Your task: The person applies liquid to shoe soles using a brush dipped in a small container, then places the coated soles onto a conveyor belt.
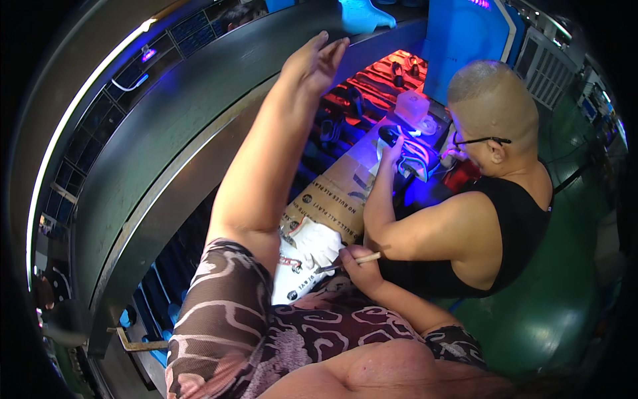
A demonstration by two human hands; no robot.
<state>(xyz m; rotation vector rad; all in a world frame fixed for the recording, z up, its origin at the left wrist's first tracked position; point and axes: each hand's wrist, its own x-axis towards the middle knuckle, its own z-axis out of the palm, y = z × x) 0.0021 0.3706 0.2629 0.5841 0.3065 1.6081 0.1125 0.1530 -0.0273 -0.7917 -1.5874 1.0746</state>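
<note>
My left hand [316, 65] is stretched far out over the dark conveyor belt [166, 126], its fingers apart with nothing in them. Just beyond its fingertips stands a light blue, foot-shaped piece [365, 16], probably a shoe last; a gap separates the two. Down near my lap, my right hand [359, 263] is closed round a brush [369, 258] with a pale wooden handle. The brush's dark tip points left, over a white cloth or glove [314, 245]. That white item lies on a brown surface covered with printed tape [332, 203].
Close on my right sits a co-worker [465, 226] in a black top, handling a shoe part [412, 156] under purple light. A translucent tub [412, 108] stands beyond it. Red-lit racks [399, 70] with dark items lie below the belt. A blue machine housing [465, 46] rises behind.
</note>
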